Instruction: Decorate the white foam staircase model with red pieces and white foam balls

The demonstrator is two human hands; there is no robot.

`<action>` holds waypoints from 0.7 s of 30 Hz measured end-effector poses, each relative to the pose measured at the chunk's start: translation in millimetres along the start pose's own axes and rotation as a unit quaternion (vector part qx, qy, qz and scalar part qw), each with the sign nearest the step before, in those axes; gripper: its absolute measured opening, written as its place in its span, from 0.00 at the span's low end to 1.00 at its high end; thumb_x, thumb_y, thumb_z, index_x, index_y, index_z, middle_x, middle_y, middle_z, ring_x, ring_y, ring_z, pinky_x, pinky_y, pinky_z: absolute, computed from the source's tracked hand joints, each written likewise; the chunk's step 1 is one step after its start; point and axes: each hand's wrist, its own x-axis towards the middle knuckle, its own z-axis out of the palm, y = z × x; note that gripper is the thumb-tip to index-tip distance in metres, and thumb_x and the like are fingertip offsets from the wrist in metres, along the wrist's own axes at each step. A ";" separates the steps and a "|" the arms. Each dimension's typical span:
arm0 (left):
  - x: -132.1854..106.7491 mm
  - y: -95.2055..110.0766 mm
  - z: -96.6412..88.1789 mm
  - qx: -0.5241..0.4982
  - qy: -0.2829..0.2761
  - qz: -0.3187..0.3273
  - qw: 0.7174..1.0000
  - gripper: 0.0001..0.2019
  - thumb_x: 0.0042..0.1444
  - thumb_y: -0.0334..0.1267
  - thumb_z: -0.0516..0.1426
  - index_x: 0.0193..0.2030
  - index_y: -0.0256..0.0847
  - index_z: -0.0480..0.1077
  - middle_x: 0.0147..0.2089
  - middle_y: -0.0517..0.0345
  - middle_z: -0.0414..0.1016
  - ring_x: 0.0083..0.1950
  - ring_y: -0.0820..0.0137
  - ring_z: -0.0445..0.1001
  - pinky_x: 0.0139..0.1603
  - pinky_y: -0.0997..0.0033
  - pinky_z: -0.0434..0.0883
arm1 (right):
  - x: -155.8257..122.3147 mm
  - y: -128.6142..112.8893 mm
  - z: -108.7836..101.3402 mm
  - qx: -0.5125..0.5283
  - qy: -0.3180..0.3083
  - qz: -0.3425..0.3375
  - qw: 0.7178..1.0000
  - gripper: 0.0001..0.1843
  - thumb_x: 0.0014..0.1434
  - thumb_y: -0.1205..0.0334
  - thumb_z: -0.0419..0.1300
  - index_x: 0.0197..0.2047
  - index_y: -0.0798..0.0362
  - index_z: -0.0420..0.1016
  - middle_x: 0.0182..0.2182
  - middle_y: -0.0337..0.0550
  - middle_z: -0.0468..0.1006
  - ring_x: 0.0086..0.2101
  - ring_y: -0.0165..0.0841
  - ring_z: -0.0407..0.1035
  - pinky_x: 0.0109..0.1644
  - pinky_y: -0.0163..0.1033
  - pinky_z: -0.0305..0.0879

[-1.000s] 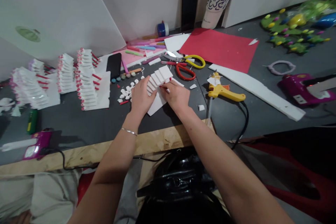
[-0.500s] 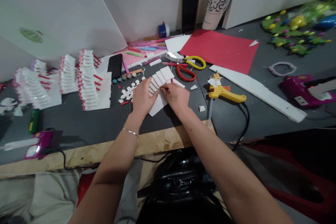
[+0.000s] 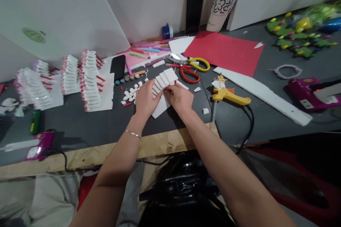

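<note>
My left hand (image 3: 146, 99) is closed around the left side of a small white foam staircase (image 3: 165, 78), whose steps fan upward to the right on a flat white base (image 3: 161, 108). At the staircase's near side, the fingertips of my right hand (image 3: 181, 95) are pinched together. Bits of red show by those fingers, but what they pinch is mostly hidden. Left of my left hand lie small white foam discs (image 3: 129, 95) and a short red stick (image 3: 127, 105). Scissors (image 3: 190, 67) with red and yellow handles lie just beyond my right hand.
Finished-looking white staircases with red sticks (image 3: 92, 94) stand at left. A yellow glue gun (image 3: 225, 94) with a cord lies at right, beside a long white foam strip (image 3: 262, 94). Red sheet (image 3: 223, 51), phone (image 3: 195, 9) and tumbler (image 3: 223, 5) are behind. Purple power sockets (image 3: 41, 147) sit at the front left.
The whole view has shifted very slightly. Both hands keep the same hold on the staircase, with no clear movement.
</note>
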 end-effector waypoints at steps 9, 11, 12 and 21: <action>-0.3 -0.9 0.6 -0.005 -0.001 -0.003 1.000 0.26 0.58 0.43 0.58 0.63 0.41 0.62 0.64 0.44 0.69 0.64 0.53 0.67 0.65 0.51 0.63 | -1.2 -0.5 0.3 0.015 0.014 0.004 1.000 0.11 0.65 0.56 0.57 0.42 0.43 0.82 0.42 0.39 0.82 0.37 0.35 0.75 0.31 0.35 0.60; -0.6 -0.4 -0.2 -0.006 -0.003 -0.006 1.000 0.26 0.58 0.43 0.58 0.63 0.40 0.62 0.64 0.43 0.69 0.64 0.53 0.67 0.65 0.51 0.63 | -3.8 1.0 -1.7 0.039 0.022 0.006 0.999 0.11 0.64 0.57 0.57 0.42 0.44 0.82 0.41 0.40 0.81 0.37 0.35 0.75 0.32 0.36 0.61; -0.8 -0.2 -0.6 -0.006 -0.004 -0.008 1.000 0.27 0.58 0.44 0.59 0.63 0.40 0.62 0.64 0.43 0.69 0.64 0.53 0.67 0.65 0.51 0.63 | -5.4 2.5 -3.5 0.055 0.030 0.007 0.998 0.11 0.64 0.57 0.57 0.41 0.45 0.81 0.41 0.40 0.81 0.37 0.35 0.75 0.33 0.36 0.62; -2.9 0.4 -3.6 0.009 -0.002 -0.017 1.000 0.29 0.56 0.43 0.61 0.63 0.41 0.62 0.65 0.43 0.69 0.65 0.52 0.67 0.64 0.51 0.64 | -8.0 25.3 -19.1 0.033 0.127 0.053 0.990 0.13 0.59 0.69 0.52 0.44 0.50 0.75 0.40 0.48 0.79 0.42 0.43 0.70 0.42 0.43 0.63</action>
